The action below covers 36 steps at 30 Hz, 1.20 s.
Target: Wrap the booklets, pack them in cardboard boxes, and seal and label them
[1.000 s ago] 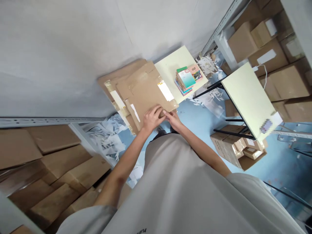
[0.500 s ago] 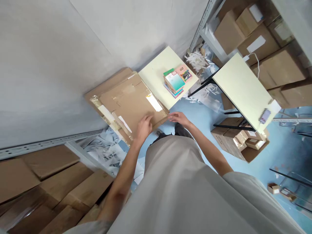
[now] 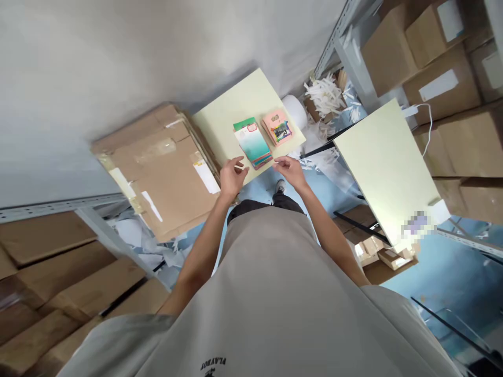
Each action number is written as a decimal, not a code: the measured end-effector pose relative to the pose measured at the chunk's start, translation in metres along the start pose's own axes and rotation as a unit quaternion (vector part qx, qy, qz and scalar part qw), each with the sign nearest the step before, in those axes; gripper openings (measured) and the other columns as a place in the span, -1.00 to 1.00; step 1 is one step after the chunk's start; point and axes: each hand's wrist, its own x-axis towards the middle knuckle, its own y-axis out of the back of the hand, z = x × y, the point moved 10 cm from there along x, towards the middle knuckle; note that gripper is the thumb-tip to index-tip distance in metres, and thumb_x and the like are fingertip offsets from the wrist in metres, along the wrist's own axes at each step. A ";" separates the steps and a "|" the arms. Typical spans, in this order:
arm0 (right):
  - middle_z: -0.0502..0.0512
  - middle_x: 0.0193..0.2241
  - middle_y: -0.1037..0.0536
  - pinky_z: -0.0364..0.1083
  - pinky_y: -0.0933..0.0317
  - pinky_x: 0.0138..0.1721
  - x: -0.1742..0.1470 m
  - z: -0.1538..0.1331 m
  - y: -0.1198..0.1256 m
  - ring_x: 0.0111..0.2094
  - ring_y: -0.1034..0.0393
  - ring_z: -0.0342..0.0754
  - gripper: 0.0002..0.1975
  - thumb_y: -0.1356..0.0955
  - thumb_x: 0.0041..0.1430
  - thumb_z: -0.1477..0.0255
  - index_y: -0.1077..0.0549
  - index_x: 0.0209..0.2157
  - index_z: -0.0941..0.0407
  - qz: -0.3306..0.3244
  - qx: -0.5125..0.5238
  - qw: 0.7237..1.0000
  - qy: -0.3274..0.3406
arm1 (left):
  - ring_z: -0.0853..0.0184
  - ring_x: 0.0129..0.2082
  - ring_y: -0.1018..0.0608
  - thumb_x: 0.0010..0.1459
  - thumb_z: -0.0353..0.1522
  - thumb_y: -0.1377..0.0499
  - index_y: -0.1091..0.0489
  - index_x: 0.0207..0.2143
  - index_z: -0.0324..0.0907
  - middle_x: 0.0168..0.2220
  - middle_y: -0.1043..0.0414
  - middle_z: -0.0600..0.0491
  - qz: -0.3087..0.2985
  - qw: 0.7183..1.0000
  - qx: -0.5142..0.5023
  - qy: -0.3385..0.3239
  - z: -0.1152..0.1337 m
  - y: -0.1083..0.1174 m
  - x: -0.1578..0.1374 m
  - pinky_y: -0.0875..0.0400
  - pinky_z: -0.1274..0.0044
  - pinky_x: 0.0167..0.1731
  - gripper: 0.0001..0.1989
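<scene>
Both hands empty, fingers loosely apart: left hand (image 3: pixel 232 177) and right hand (image 3: pixel 288 170) flanking the near end of the stack of booklets (image 3: pixel 253 146) on the pale table (image 3: pixel 223 112), likely for a two-sided grip. Stack's long axis running near-to-far, slightly leftward.

- Lower stack of booklets (image 3: pixel 255 149) mostly hidden under the teal cover; count impossible to tell.
- Small object (image 3: pixel 418 225) at 4 o'clock on the second table (image 3: pixel 385 162) blurred out.
- Cardboard boxes (image 3: pixel 451 63) at 2 o'clock cut off by the frame edge.
- Label (image 3: pixel 206 175) on flattened cardboard (image 3: pixel 157 167) too small to read.
</scene>
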 end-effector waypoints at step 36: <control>0.05 -0.18 -0.69 0.02 -0.59 -0.02 0.080 -0.010 0.027 -0.13 -0.63 0.04 -0.49 -0.58 0.07 -0.05 -0.45 -0.20 0.00 -0.001 0.018 0.997 -0.077 | 0.16 -0.20 -0.73 0.35 -0.16 -0.40 -0.65 0.11 -0.18 0.06 -0.69 -0.16 -0.040 0.992 -0.052 0.106 0.036 -0.080 0.063 -0.67 0.34 -0.09 -0.61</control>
